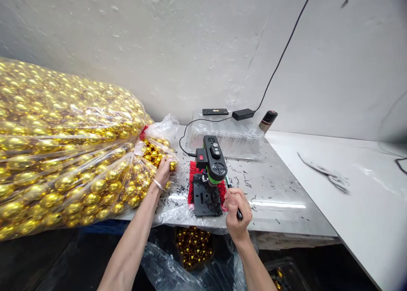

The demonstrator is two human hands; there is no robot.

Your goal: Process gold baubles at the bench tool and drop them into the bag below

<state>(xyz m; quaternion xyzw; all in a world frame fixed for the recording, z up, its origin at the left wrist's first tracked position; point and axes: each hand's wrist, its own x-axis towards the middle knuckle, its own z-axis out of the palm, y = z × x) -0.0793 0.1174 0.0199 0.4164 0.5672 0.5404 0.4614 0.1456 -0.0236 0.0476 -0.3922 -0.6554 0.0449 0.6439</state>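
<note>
My left hand (163, 169) reaches into the mouth of a large clear plastic bag (70, 142) full of shiny gold balls. Its fingers are curled, with a gold ball (172, 166) at the fingertips; the hand partly hides the balls around it. My right hand (238, 208) is wrapped round the black-gripped lever (239, 215) of a small black and green bench machine (215, 155). The machine's black slotted base plate (206, 202) rests on a red mat (191, 183), and black shavings cover both.
Behind the machine lies a clear plastic tray (222, 140), with a remote control (215, 112) and a power adapter (243, 114) on top. A dark-capped can (269, 120) leans beside it. Below the table edge, more gold balls (193, 246) fill a plastic-lined container. A cable (286, 45) hangs along the wall.
</note>
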